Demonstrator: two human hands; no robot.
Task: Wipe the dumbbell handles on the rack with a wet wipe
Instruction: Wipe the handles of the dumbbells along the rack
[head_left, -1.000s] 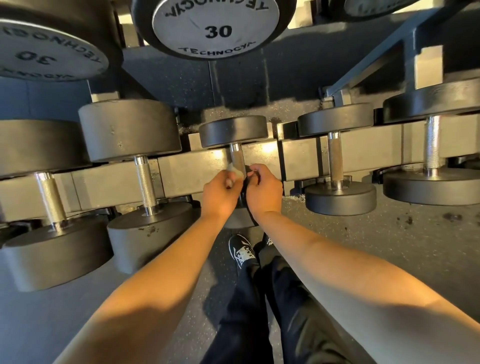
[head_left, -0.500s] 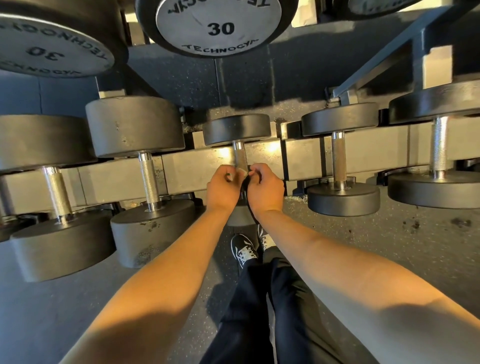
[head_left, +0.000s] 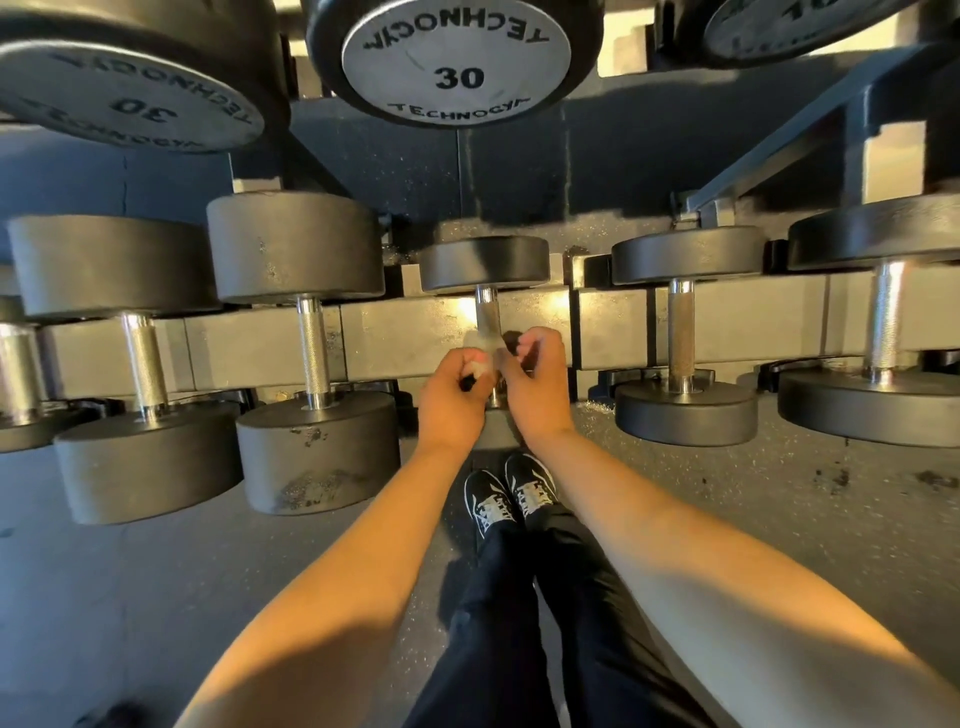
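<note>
The fingers of both hands look pinched on a pale wet wipe, though it is blurry. The left hand and right hand hold it against the middle dumbbell handle. If they pull unevenly, the wipe could slip off.

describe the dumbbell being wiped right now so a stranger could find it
Look along the lower rack rail, below the big plate marked 30. The dumbbell is the middle one, with the smallest heads in the row and both hands at its handle.
</note>
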